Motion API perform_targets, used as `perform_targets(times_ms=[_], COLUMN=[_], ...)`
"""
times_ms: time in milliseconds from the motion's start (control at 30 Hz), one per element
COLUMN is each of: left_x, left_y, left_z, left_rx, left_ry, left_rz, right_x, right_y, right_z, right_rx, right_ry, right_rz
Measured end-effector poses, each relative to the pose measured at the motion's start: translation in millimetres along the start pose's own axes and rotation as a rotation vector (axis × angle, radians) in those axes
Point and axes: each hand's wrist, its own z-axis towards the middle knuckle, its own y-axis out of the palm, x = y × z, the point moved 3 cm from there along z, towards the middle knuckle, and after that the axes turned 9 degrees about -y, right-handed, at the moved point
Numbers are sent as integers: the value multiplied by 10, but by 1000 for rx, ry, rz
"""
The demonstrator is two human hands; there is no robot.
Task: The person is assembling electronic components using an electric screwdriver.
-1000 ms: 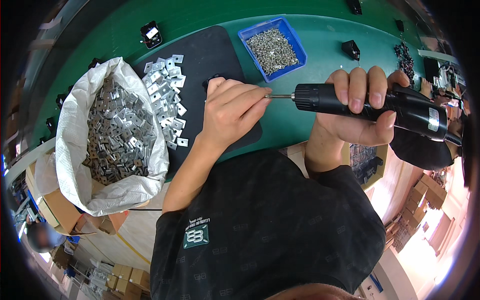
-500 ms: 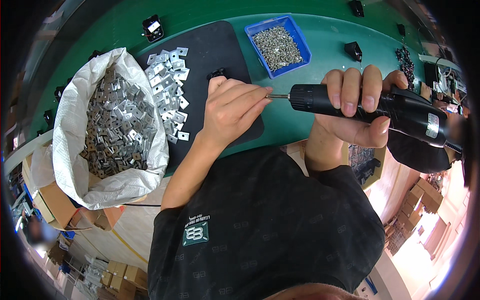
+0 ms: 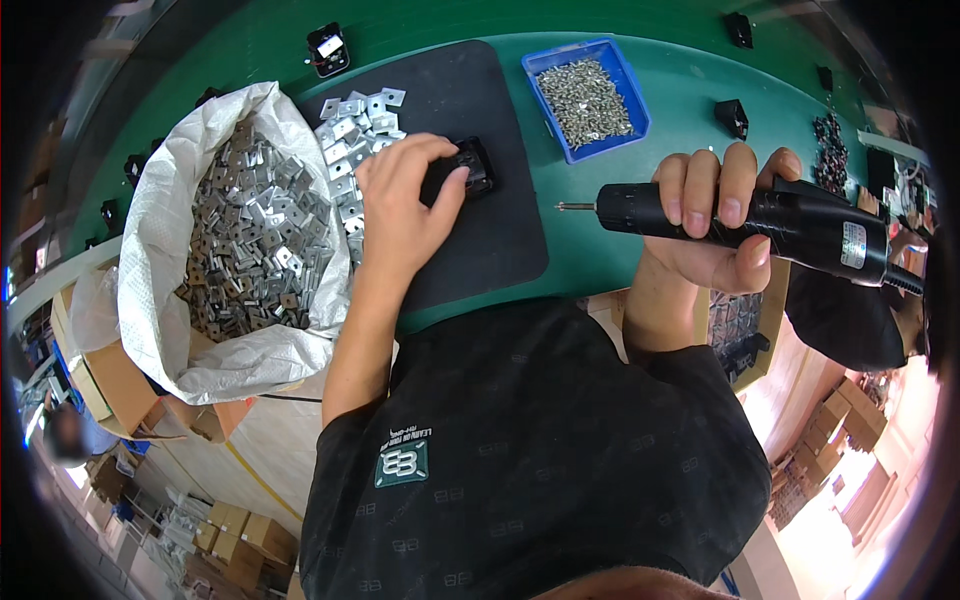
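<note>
My right hand (image 3: 715, 210) is wrapped round a black electric screwdriver (image 3: 810, 222), held level with its bit pointing left. What looks like a small screw (image 3: 562, 206) sits at the tip of the bit. My left hand (image 3: 405, 205) is at a black plastic housing (image 3: 478, 165) on the dark mat (image 3: 500, 245), its thumb and fingers closing round the housing's left side. That side of the housing is partly hidden by the hand. Left of the hand, several silvery square metal plates with holes (image 3: 345, 135) lie on the mat.
A white woven sack (image 3: 150, 290) full of metal plates stands at the left. Beyond the mat is a blue bin (image 3: 640, 125) of screws. More black housings (image 3: 328, 50) lie on the green table (image 3: 690, 90). Small dark parts (image 3: 830, 155) are heaped at the far right.
My left hand has left the screwdriver's bit and moved left to the black housing on the mat. The screwdriver stays in my right hand, its bit now uncovered.
</note>
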Motion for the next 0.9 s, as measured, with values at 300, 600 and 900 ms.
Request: perform_targets(times_ms=[300, 600, 900], left_x=[122, 67, -49], left_y=[73, 159, 222], left_z=[-55, -67, -30], left_rx=[-123, -135, -83], left_ry=[-4, -13, -43], left_rz=[251, 312, 172], right_x=[83, 109, 162], right_y=[-46, -81, -49], right_z=[-107, -190, -216], right_rx=[60, 86, 116], right_ry=[43, 36, 69], right_rz=[-8, -11, -19])
